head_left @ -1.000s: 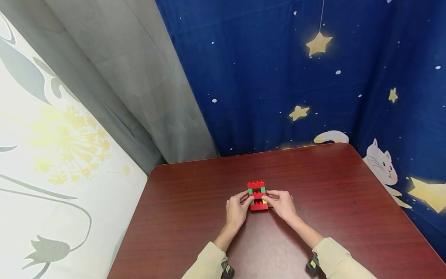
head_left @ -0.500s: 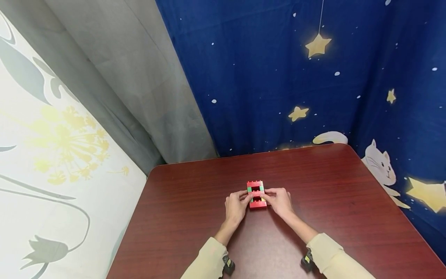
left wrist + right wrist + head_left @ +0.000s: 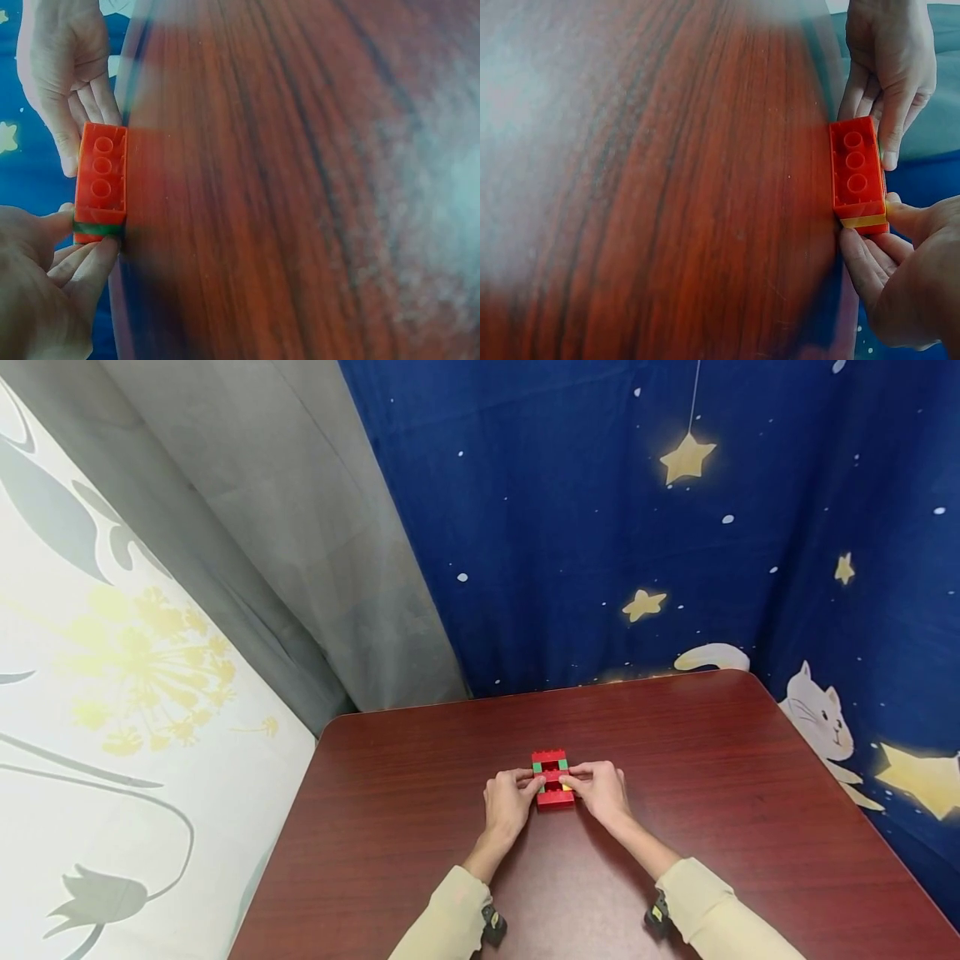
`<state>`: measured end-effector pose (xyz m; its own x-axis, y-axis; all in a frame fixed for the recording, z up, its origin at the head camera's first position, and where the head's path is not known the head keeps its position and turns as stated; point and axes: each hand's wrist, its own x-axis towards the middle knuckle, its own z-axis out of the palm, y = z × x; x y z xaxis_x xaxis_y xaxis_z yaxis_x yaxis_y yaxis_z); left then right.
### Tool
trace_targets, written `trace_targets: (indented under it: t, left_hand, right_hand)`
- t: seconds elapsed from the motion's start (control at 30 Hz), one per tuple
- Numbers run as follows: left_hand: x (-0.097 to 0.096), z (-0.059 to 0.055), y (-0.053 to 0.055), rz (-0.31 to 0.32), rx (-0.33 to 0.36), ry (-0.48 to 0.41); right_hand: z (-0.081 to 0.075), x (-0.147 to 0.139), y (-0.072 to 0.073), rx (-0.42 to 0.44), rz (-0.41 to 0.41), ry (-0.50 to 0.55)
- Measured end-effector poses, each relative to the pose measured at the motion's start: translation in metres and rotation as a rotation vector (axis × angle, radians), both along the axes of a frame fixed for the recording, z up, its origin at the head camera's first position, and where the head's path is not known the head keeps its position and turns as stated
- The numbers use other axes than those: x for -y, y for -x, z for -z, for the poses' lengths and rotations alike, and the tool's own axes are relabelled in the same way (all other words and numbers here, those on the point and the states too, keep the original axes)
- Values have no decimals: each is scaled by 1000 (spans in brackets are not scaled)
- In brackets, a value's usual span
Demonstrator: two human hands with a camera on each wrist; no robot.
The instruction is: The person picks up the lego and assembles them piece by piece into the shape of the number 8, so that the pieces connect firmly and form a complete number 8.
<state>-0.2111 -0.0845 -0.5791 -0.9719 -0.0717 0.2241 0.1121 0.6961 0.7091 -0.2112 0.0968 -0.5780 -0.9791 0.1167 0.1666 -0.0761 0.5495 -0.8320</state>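
Note:
A small stack of toy building bricks (image 3: 555, 800) sits between both hands near the middle of the table. Red four-stud bricks alternate with small green and yellow ones, leaving gaps in the centre. My left hand (image 3: 507, 804) pinches its left side, thumb in front. From the other side my right hand (image 3: 602, 790) grips it the same way, by the yellow brick (image 3: 864, 221). In the left wrist view, the hollow underside of the end red brick (image 3: 101, 169) faces the camera, and a green brick (image 3: 97, 228) shows beside the left fingertips.
The dark red-brown wooden table (image 3: 390, 827) has rounded far corners. Behind it hang a grey curtain (image 3: 300, 527) and a blue curtain (image 3: 555, 527) with stars and a cat. A white floral-patterned surface (image 3: 112, 693) borders the left side.
The right forearm and hand have shifted slightly left, and the brick stack has moved a little away from the person. Both hands keep their grip on it.

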Motion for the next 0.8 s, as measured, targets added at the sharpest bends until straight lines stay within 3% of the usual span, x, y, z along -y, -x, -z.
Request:
trace_targets:
  t: [0.4, 0.63, 0.8]
  left_hand:
    - [-1, 0, 3, 0, -25, 17]
    - [1, -3, 4, 19, -28, 60]
    - [4, -5, 0, 36, -30, 48]
  right_hand:
    - [2, -2, 4, -1, 4, 14]
    - [4, -6, 7, 57, -7, 201]
    - [3, -10, 4, 42, -8, 303]
